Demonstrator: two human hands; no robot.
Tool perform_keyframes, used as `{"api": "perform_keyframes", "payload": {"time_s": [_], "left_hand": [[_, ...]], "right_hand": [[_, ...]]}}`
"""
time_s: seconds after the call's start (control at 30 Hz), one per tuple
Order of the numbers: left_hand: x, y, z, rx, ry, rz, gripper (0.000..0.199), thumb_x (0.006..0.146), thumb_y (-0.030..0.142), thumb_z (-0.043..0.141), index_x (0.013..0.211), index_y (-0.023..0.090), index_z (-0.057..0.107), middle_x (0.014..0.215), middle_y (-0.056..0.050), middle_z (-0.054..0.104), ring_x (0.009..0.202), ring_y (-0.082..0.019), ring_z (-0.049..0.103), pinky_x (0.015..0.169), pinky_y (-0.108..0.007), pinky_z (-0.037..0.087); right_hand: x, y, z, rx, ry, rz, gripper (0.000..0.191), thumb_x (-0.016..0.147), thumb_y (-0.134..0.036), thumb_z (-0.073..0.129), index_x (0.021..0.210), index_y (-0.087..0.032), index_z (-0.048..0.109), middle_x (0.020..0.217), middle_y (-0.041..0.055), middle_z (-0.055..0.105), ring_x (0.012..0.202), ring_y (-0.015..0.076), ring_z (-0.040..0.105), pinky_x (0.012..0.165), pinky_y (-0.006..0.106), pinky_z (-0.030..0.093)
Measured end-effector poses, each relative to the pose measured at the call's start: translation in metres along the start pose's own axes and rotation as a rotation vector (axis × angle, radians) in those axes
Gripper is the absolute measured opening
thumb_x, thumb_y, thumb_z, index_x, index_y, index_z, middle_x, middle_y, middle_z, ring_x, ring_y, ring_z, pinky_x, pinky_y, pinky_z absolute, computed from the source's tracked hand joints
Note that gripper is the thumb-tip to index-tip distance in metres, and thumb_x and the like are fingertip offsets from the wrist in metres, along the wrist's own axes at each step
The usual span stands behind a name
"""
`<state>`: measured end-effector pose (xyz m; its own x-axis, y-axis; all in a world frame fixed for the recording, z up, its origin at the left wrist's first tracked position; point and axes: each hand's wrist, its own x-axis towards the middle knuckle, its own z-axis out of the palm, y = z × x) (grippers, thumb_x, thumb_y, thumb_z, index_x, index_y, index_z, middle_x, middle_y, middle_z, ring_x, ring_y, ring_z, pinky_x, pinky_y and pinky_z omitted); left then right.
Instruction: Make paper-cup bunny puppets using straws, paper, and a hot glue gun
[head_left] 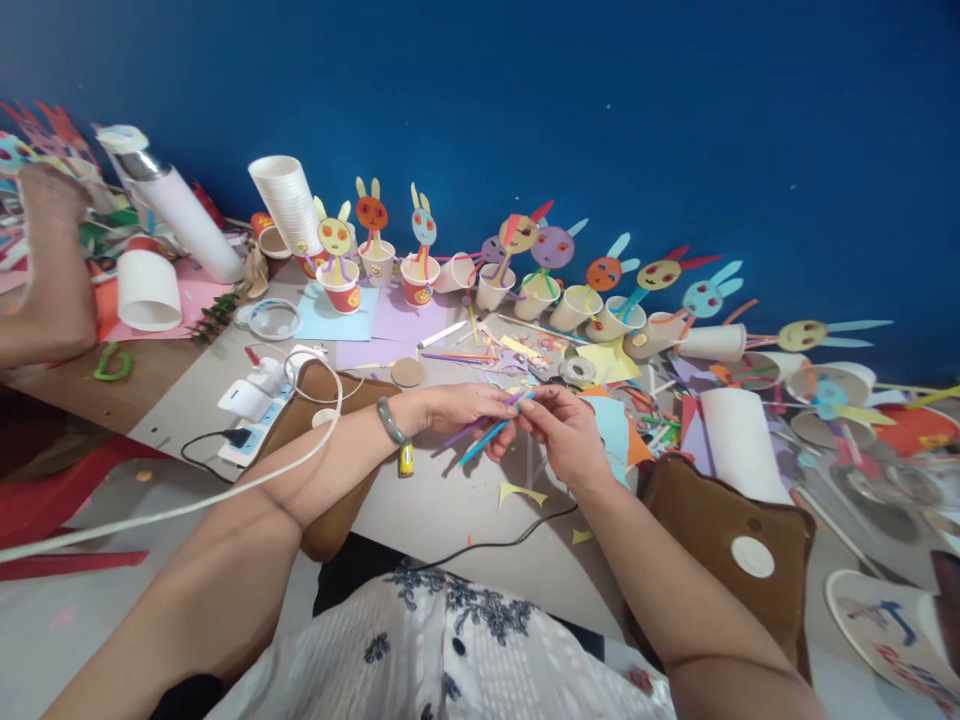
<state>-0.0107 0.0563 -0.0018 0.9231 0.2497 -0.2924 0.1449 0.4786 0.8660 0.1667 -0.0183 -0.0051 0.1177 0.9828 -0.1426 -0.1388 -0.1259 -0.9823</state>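
Observation:
Over the near part of the table, my left hand and my right hand meet, fingers pinched together. A thin blue strip and a thin purple strip stick out below the left fingers, slanting down to the left. My left hand grips both strips, while the right fingertips pinch the upper end of the blue one. Whether the strips are paper or pipe cleaner I cannot make out. A yellow scrap of paper lies below the hands, and a small yellow battery-like cylinder beside my left wrist.
Paper-cup rabbits line the blue wall. A power strip and white cable lie left. Brown pouches flank my arms. Stacked cups, a tape roll and a pen stand or lie behind. Another person's arm is far left.

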Motion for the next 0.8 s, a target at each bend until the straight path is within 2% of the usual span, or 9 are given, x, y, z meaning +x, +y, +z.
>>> {"api": "perform_keyframes", "payload": {"time_s": [0.17,0.3,0.4,0.57,0.67,0.8], "left_hand": [[0.0001,0.0006,0.0043,-0.063,0.033,-0.025,0.023,0.098,0.035,0.060,0.085,0.017,0.051,0.065,0.004,0.054,0.051,-0.009,0.050,0.052,-0.023,0.044],[0.0015,0.0006,0.0048,-0.064,0.029,-0.037,0.018,0.099,0.032,0.057,0.090,0.016,0.057,0.065,0.005,0.047,0.049,-0.006,0.039,0.047,-0.019,0.033],[0.0029,-0.0012,0.0048,-0.056,-0.008,-0.038,0.017,0.099,0.030,0.055,0.094,0.015,0.060,0.065,0.005,0.044,0.048,-0.007,0.036,0.047,-0.020,0.031],[0.0037,-0.0038,0.0070,-0.055,-0.005,-0.034,0.024,0.099,0.040,0.058,0.092,0.017,0.058,0.064,0.006,0.041,0.048,-0.006,0.033,0.045,-0.019,0.030],[0.0035,-0.0040,0.0082,-0.059,0.004,-0.022,0.021,0.101,0.035,0.054,0.092,0.016,0.057,0.065,0.005,0.042,0.049,-0.006,0.034,0.046,-0.018,0.031],[0.0038,-0.0029,0.0085,-0.068,0.021,-0.006,0.022,0.102,0.030,0.050,0.085,0.017,0.053,0.064,0.006,0.040,0.047,-0.005,0.032,0.045,-0.018,0.029]], "right_hand": [[0.0003,0.0014,0.0002,-0.020,0.036,0.032,0.049,0.059,-0.051,0.095,0.087,-0.022,0.066,0.067,-0.0040,0.062,0.055,0.0101,0.056,0.048,0.022,0.037],[-0.0002,0.0006,0.0010,-0.048,0.074,-0.071,0.042,0.068,-0.053,0.089,0.088,-0.022,0.070,0.059,-0.0046,0.059,0.048,0.0091,0.049,0.045,0.023,0.035],[-0.0007,-0.0002,0.0013,-0.097,0.063,-0.123,0.036,0.072,-0.052,0.087,0.084,-0.021,0.073,0.053,-0.0048,0.055,0.045,0.0087,0.043,0.045,0.024,0.034],[-0.0003,-0.0001,0.0012,-0.113,0.022,-0.129,0.035,0.071,-0.052,0.087,0.081,-0.020,0.075,0.056,-0.0023,0.060,0.048,0.0101,0.048,0.045,0.024,0.034],[-0.0005,0.0015,0.0004,-0.127,-0.001,-0.126,0.036,0.071,-0.052,0.087,0.080,-0.020,0.075,0.060,-0.0006,0.063,0.050,0.0101,0.050,0.045,0.024,0.034],[-0.0009,0.0060,-0.0008,-0.096,0.017,-0.094,0.042,0.072,-0.053,0.088,0.095,-0.020,0.076,0.058,-0.0031,0.060,0.052,0.0098,0.050,0.046,0.022,0.034]]}}
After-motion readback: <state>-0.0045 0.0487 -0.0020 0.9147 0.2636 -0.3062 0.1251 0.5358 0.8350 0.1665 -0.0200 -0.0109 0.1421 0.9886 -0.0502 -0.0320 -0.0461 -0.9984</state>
